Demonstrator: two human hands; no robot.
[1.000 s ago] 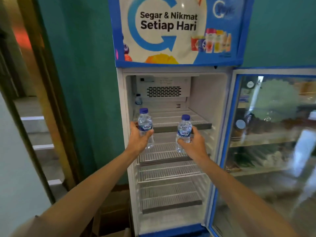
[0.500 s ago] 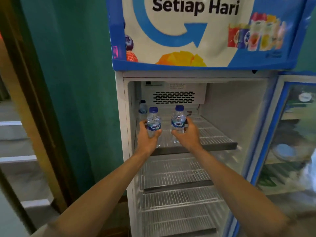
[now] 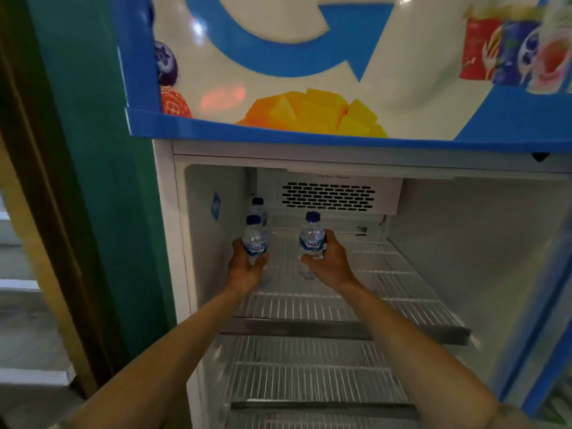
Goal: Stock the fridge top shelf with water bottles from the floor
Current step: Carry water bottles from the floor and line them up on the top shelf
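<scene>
The left hand (image 3: 247, 267) grips one small Aqua water bottle (image 3: 254, 239) around its label; the right hand (image 3: 329, 261) grips another (image 3: 311, 236), both over the top wire shelf (image 3: 402, 292). The bottles look light, smooth, slightly squeezable; mid-body holding seems safest.

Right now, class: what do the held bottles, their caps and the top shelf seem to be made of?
Bottles: probably clear thin plastic, glossy; the shelf shows through them.
Caps: opaque dark blue, likely plastic.
Top shelf: thin parallel white rods, apparently coated metal wire, with a grey front bar.
</scene>
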